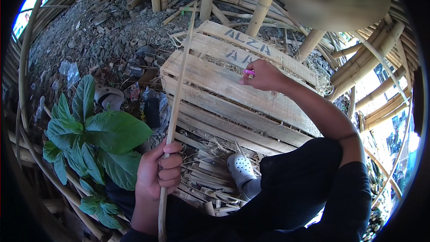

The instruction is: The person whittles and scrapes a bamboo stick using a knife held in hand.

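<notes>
My left hand point(159, 170) is wrapped around a long, thin bamboo strip point(180, 85), which rises at a slight tilt from my lap past the left end of a wooden crate. The slatted crate point(210, 74) stands in front of me, with dark lettering on its far slats. Over the crate top, my right hand point(266, 76) pinches a small pink stick-like thing point(249, 72). Its exact kind is too small to tell, and my fingers hide part of it.
A leafy green plant point(118, 130) grows at the left. Beyond it lie a loose grey clog point(109, 97) and plastic scraps on rough soil. My white clog point(240, 168) rests among split bamboo pieces point(210, 192). Bamboo poles point(264, 6) stand behind the crate.
</notes>
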The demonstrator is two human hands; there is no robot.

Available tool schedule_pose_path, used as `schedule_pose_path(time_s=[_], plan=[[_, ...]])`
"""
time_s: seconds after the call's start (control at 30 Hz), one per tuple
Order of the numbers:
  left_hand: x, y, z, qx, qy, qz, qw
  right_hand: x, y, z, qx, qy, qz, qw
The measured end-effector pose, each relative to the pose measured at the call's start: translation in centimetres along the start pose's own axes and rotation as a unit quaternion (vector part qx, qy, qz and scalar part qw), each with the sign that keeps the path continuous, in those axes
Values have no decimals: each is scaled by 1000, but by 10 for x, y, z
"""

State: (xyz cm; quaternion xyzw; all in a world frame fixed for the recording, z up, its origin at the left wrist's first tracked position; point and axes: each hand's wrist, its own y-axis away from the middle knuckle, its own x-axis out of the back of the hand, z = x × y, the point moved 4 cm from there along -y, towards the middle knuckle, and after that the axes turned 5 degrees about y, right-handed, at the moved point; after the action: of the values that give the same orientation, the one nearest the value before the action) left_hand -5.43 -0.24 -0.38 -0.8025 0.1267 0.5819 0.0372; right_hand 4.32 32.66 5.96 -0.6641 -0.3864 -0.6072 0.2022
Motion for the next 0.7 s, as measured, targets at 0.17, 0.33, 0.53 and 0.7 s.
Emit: schedule_pose_path(time_s=[0.17, 0.33, 0.53, 0.7], plan=[[6, -7, -5, 16, -8, 16, 1000, 4, -10, 12, -24, 12, 77, 997], [10, -12, -12, 26, -15, 37, 999, 19, -10, 19, -41, -17, 126, 991], [8, -10, -7, 21, 0, 29, 999, 15, 7, -2, -34, -67, 137, 988], [2, -5, 1, -4, 5, 10, 1000, 2, 8, -9, 150, -7, 184, 971]])
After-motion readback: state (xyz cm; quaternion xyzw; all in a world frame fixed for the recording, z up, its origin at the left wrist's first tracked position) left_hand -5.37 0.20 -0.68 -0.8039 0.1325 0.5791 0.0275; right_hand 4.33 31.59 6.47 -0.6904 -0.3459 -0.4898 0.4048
